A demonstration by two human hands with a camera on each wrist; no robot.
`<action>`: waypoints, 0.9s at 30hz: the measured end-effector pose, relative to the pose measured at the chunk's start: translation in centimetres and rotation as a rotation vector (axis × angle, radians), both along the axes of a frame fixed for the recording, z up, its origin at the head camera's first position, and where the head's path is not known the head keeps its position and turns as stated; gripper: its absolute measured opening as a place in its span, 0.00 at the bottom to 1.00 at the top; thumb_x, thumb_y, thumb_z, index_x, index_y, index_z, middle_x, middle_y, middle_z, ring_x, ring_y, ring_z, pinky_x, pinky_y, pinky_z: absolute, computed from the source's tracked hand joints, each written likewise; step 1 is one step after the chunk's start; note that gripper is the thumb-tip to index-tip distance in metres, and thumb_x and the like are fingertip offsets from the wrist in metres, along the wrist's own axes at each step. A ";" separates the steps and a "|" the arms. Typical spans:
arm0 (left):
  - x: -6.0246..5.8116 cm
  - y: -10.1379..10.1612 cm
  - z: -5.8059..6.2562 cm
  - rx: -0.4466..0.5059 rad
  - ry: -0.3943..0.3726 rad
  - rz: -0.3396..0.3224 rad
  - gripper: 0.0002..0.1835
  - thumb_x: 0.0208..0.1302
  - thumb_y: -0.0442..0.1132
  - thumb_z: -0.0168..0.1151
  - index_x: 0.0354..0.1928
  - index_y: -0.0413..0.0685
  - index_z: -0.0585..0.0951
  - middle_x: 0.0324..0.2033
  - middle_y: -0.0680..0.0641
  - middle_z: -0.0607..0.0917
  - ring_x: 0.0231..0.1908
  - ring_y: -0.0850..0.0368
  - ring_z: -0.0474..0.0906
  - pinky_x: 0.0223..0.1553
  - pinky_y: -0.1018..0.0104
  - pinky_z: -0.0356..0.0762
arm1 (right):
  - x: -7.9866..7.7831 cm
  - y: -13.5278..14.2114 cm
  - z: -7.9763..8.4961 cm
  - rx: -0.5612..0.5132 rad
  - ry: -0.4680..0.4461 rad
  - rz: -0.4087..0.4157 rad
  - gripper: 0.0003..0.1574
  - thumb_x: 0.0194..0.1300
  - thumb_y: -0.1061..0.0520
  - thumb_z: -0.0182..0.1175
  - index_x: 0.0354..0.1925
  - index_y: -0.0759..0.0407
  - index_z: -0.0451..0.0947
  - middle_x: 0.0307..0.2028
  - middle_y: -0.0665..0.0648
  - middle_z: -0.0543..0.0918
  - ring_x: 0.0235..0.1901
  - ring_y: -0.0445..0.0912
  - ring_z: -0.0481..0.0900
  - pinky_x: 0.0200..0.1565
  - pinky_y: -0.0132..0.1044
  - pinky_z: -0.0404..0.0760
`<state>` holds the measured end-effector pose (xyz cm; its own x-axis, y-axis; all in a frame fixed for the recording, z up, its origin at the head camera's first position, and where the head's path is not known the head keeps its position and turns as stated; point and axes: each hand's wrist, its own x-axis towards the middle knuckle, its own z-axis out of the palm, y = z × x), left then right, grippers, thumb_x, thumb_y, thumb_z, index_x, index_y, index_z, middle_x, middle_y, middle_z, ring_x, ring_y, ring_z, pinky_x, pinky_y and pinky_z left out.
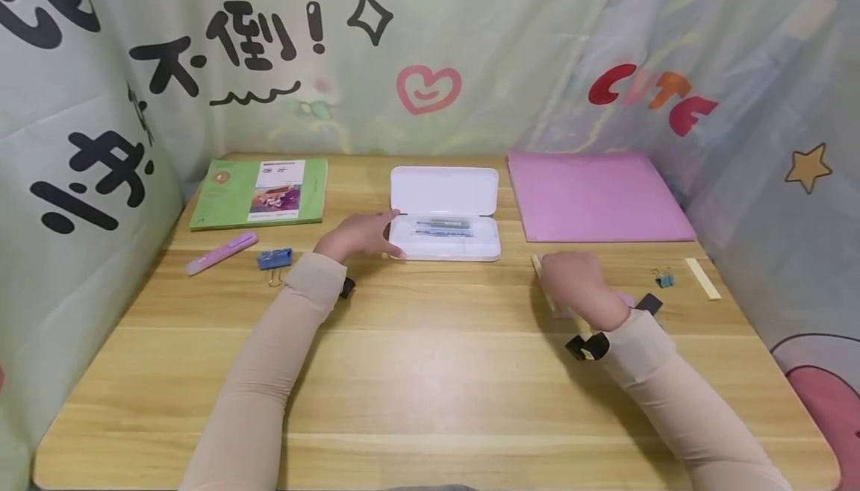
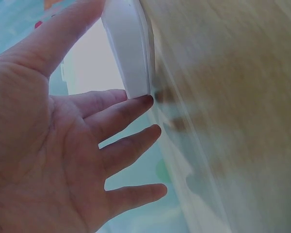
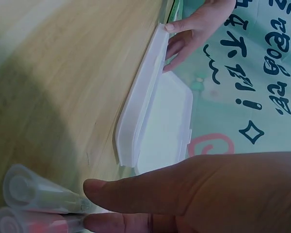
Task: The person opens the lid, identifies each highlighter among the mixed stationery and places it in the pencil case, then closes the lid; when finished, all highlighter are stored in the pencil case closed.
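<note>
A white pencil case (image 1: 445,252) stands open on the table with its lid tipped back. Several slim pens (image 1: 443,227) lie inside it. My left hand (image 1: 359,236) holds the case's left end, thumb at the front and fingertips toward the hinge side; the left wrist view shows the other fingers (image 2: 131,148) spread. At the right, my right hand (image 1: 576,282) pinches the end of a translucent pen-like tube (image 3: 36,189) between thumb and finger. A second, pink-tinged tube (image 3: 31,222) lies beside it. Beyond the knuckles a pale strip (image 1: 537,266) shows, partly hidden by the hand.
Back left lies a green book (image 1: 228,200), with a pink-purple pen-shaped stick (image 1: 222,252) and a blue binder clip (image 1: 274,258) before it. A pink folder (image 1: 598,200) is back right. Farther right are a small teal clip (image 1: 664,278) and a cream strip (image 1: 702,279).
</note>
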<state>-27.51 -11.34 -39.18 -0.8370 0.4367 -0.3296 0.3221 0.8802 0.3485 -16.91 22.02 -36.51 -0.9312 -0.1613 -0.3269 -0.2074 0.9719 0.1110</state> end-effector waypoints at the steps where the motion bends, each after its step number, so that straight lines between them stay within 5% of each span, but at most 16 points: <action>1: 0.0 0.0 -0.1 0.003 0.000 0.000 0.52 0.41 0.67 0.59 0.66 0.56 0.49 0.63 0.47 0.55 0.60 0.45 0.52 0.55 0.49 0.54 | 0.0 0.0 -0.1 -0.008 0.002 -0.007 0.10 0.46 0.61 0.59 0.14 0.54 0.70 0.15 0.52 0.71 0.16 0.47 0.70 0.17 0.40 0.70; 7: -0.1 0.0 -0.4 0.002 0.009 -0.002 0.52 0.40 0.68 0.58 0.66 0.57 0.49 0.63 0.47 0.55 0.60 0.45 0.53 0.55 0.49 0.54 | 0.4 0.3 -0.5 -0.043 0.032 -0.061 0.16 0.58 0.56 0.51 0.16 0.57 0.70 0.14 0.54 0.71 0.15 0.47 0.69 0.13 0.38 0.68; 27: -0.1 -0.1 -0.3 -0.002 -0.004 0.009 0.52 0.40 0.67 0.58 0.66 0.58 0.48 0.64 0.48 0.54 0.60 0.46 0.53 0.55 0.50 0.55 | 0.5 0.0 -1.4 -0.096 0.133 -0.072 0.13 0.56 0.53 0.50 0.25 0.62 0.72 0.12 0.54 0.69 0.11 0.47 0.68 0.09 0.39 0.64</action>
<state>-27.59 -11.47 -39.50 -0.8396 0.4284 -0.3341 0.3126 0.8839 0.3479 -16.39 22.01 -37.92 -0.9755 -0.1170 -0.1862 -0.1263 0.9912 0.0389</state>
